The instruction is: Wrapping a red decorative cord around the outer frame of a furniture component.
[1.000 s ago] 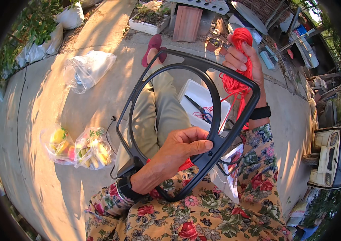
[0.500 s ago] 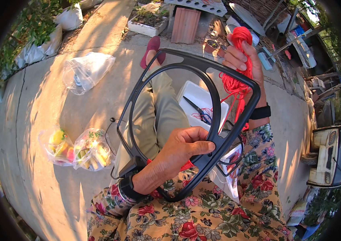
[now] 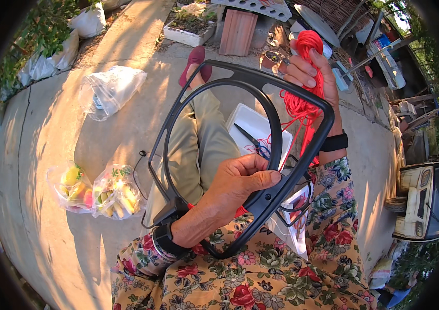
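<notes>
Black plastic frame (image 3: 307, 152): tilted over lap, lower edge at the floral top (image 3: 245, 297), prob. braced there for support; trousers (image 3: 186, 150) show thru its ring (image 3: 275, 126).
L hand (image 3: 230, 188): gripping frame, thumb pressed on ring's R side, fingers curled round it; looks like it's steadying frame & pinning the cord.
R hand (image 3: 328, 80): closed round a bunched hank of red cord (image 3: 302, 103), up past frame's far R corner, maybe to keep loops off the frame.
Red strand (image 3: 291, 144): runs from hank down to L thumb; tension hard to tell.
White tray (image 3: 245, 116): beyond ring, R of legs, scissors (image 3: 248, 134) in it, prob. kept close for easy reach.
Ground, L: two clear bags (image 3: 119, 194) w/ yellow fruit-like items, side by side; whitish plastic bag (image 3: 111, 93) farther out, well apart.
Far R: white vehicle (image 3: 426, 201), well off.
</notes>
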